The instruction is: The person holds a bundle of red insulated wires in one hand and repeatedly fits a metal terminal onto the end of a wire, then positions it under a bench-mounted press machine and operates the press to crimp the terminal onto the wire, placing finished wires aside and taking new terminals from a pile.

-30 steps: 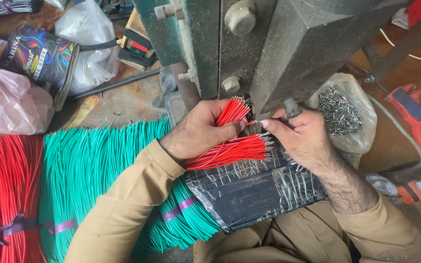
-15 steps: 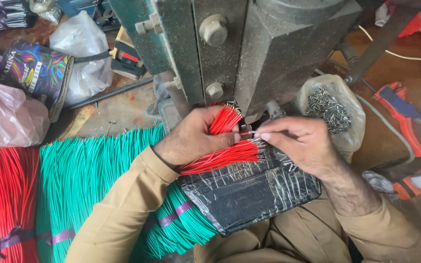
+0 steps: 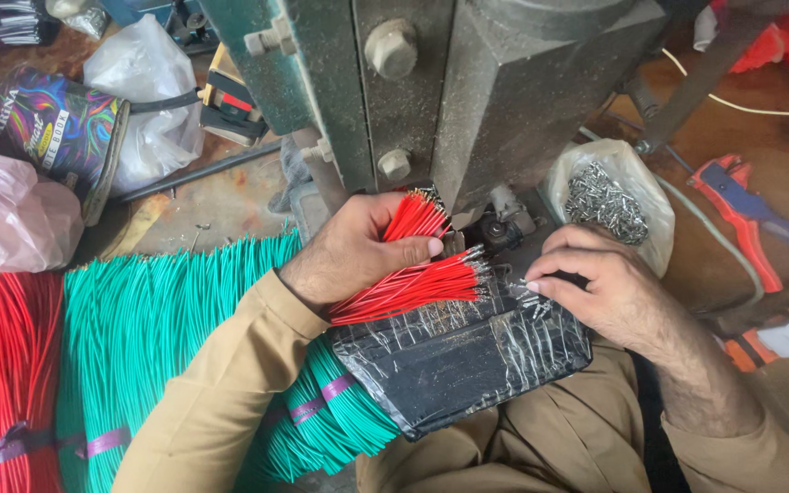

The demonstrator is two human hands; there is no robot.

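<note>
At the foot of a grey-green metal machine [image 3: 431, 82], both hands work over a black plastic-wrapped pad [image 3: 468, 361] lying on the person's lap. Left hand [image 3: 358, 251] closed around a bunch of red wires [image 3: 413, 278]; thumb pressed across them, wire ends fanned out toward the machine's base, some pointing up, most lying out to the right with small metal tips showing. Right hand [image 3: 600, 292] curled, fingertips pinched together at a scatter of small metal terminals [image 3: 531, 297] on the pad's upper edge; whether a single piece is held between the fingers cannot be told. The two hands are near each other but apart, the red wire tips between them.

Beside the right hand, a clear bag of metal terminals [image 3: 604, 192] leans against the machine. Under the left forearm, a big bundle of green wires [image 3: 157, 338] tied with purple tape; left of it, a bundle of red wires [image 3: 2, 365]. Red-and-blue crimping pliers [image 3: 746, 205] lie on the floor at right. A colourful tin [image 3: 57, 128] and plastic bags [image 3: 152, 82] sit at upper left.
</note>
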